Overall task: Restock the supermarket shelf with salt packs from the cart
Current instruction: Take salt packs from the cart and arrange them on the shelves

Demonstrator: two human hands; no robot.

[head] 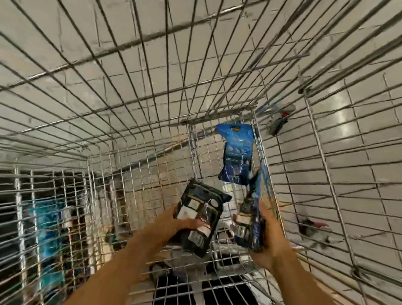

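I look down into a wire cart [150,115]. My left hand [178,224] grips a dark salt pack [200,219] with white and red labels, held above the cart's floor. My right hand [267,238] grips a blue and dark salt pack [249,224] on edge against the cart's right wall. Another blue salt pack [236,155] lies deeper in the cart, near the far right corner. The frame is blurred by motion.
Wire walls close in on all sides. Light floor tiles [361,151] show through the mesh. A shelf [47,225] with blue and dark goods stands to the left beyond the cart wall. A cart wheel [281,117] shows at upper right.
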